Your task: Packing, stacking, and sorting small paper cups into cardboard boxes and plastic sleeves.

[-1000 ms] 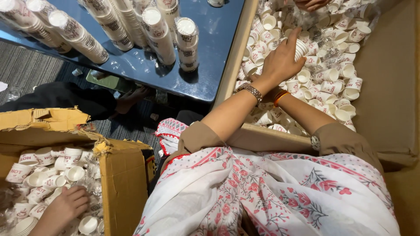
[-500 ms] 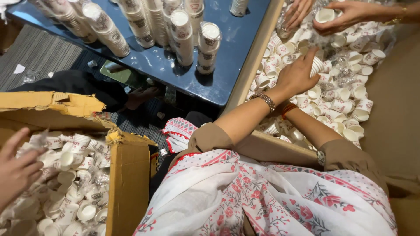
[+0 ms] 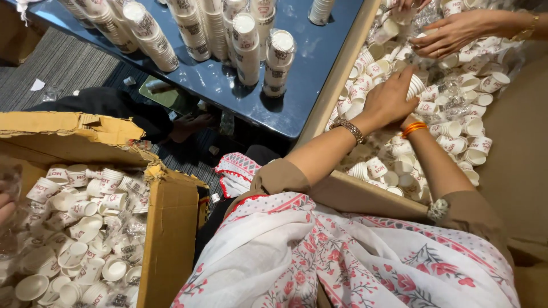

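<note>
Both my arms reach into a large cardboard box (image 3: 342, 68) on the right, filled with loose white paper cups (image 3: 451, 128). My left hand (image 3: 388, 100), with a metal bracelet on its wrist, curls over a short stack of nested cups (image 3: 415, 85). My right hand lies mostly hidden beneath the left; only its wrist with orange bangles (image 3: 414, 128) shows, touching the same stack. Another person's hand (image 3: 456, 31) picks at cups at the box's far end.
A dark blue table (image 3: 308, 85) carries several tall stacks of cups (image 3: 245, 40). At lower left stands a second open cardboard box (image 3: 171, 228) with loose cups, and part of someone's hand (image 3: 5, 208) shows at its left edge. Grey carpet lies beyond.
My hands stay on the cup stack while the view has tipped down. Another person's hands have come into view at the top right. The hand in the left box has withdrawn to the edge.
</note>
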